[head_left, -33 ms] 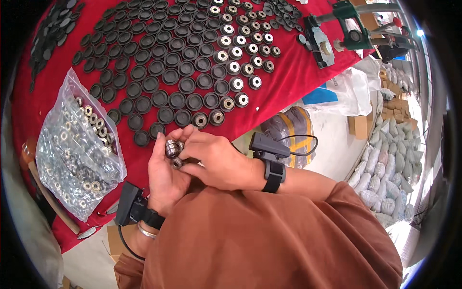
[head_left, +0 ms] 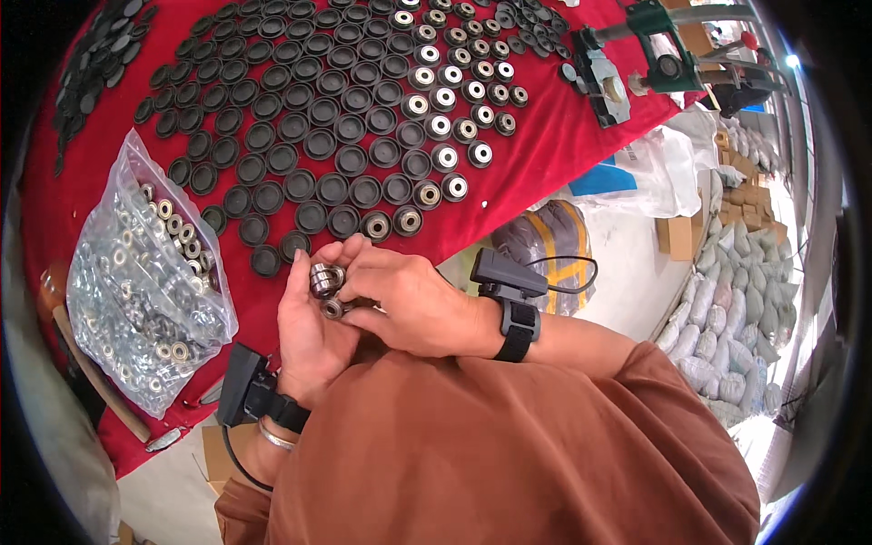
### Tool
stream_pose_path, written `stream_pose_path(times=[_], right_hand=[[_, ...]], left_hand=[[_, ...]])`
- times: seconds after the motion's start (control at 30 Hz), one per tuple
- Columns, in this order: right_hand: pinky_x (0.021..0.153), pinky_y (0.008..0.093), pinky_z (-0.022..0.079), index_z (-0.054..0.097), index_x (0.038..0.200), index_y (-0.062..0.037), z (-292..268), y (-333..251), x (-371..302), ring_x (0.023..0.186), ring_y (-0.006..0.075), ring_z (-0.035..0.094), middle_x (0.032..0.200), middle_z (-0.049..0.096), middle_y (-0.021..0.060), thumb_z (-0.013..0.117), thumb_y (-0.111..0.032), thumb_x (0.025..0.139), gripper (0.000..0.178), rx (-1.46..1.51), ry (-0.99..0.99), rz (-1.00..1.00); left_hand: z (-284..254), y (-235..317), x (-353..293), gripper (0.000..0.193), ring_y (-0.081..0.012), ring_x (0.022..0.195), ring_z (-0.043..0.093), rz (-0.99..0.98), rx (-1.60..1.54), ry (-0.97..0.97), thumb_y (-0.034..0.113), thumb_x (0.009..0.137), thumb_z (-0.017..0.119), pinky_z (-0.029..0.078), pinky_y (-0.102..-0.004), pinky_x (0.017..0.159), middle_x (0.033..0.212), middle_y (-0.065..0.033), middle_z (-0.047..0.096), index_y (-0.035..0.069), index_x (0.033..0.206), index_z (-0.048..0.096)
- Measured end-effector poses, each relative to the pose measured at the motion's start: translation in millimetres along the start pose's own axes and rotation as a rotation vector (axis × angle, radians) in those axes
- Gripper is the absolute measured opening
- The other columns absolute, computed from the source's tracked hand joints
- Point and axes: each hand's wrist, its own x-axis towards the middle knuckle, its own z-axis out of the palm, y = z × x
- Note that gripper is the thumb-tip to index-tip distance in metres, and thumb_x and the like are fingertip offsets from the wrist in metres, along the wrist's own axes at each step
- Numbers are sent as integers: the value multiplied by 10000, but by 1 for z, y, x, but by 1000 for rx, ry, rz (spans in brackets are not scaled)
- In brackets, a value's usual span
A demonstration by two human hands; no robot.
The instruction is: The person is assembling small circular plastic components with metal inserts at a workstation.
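Observation:
Several shiny steel ball bearings (head_left: pixel 323 279) rest in my cupped left hand (head_left: pixel 304 334), its fingers curled round them at the table's near edge. My right hand (head_left: pixel 411 302) is closed against it from the right, its fingertips on a small bearing (head_left: pixel 332 309) at the palm; those fingertips are partly hidden. Just beyond both hands, black round cups (head_left: pixel 343 221) lie in rows on the red cloth. Cups along the right side have bearings (head_left: pixel 445 158) seated in them. To the left, a clear plastic bag (head_left: pixel 154 309) is full of loose bearings.
A green hand press (head_left: pixel 656 54) stands at the table's far right. Flat black discs (head_left: pixel 95 64) are heaped far left, with more (head_left: pixel 536 27) near the press. A wooden-handled tool (head_left: pixel 100 372) lies beside the bag. Sacks (head_left: pixel 727 318) and cartons (head_left: pixel 681 238) sit on the floor at right.

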Motion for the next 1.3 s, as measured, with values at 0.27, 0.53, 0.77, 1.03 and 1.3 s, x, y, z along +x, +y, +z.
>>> stream_pose_path(times=[0.27, 0.53, 0.77, 1.03, 1.3], right_hand=[[685, 372, 485, 602, 871, -14, -11, -2, -3, 787, 301, 580, 836, 577, 131, 653, -44, 705, 176, 28, -20, 63], [593, 329, 483, 636, 883, -30, -17, -4, -3, 692, 246, 597, 766, 591, 111, 688, -79, 698, 198, 52, -13, 226], [655, 398, 476, 595, 834, 0, -36, 4, 0, 749, 331, 563, 745, 556, 154, 606, -60, 722, 128, -121, 95, 42], [663, 403, 467, 592, 833, 28, -49, 54, 20, 758, 335, 545, 789, 545, 161, 608, -29, 720, 128, -382, 298, -39], [665, 400, 468, 595, 812, 18, -48, 67, 24, 745, 327, 542, 759, 522, 149, 612, -49, 715, 119, -474, 194, -139]], left_hand=[[-5, -5, 4, 405, -279, 1172, 470, -83, -66, -90, 359, 972, 316, 341, -419, 1026, 1179, -161, 551, 32, 1000, 553], [8, -8, 5, 394, -278, 1172, 472, -64, -107, -56, 362, 969, 332, 347, -421, 1019, 1151, -153, 568, 44, 962, 565], [2, -7, 7, 384, -286, 1167, 478, -36, -144, -109, 351, 965, 353, 349, -444, 1021, 1089, -155, 599, 42, 925, 578], [6, -6, 7, 374, -306, 1160, 487, -94, -277, -54, 312, 961, 383, 343, -458, 1037, 1045, -179, 613, 13, 887, 596], [10, -7, 10, 402, -307, 1185, 463, -80, -251, -28, 337, 966, 352, 338, -457, 1038, 1098, -172, 591, 6, 979, 581]])
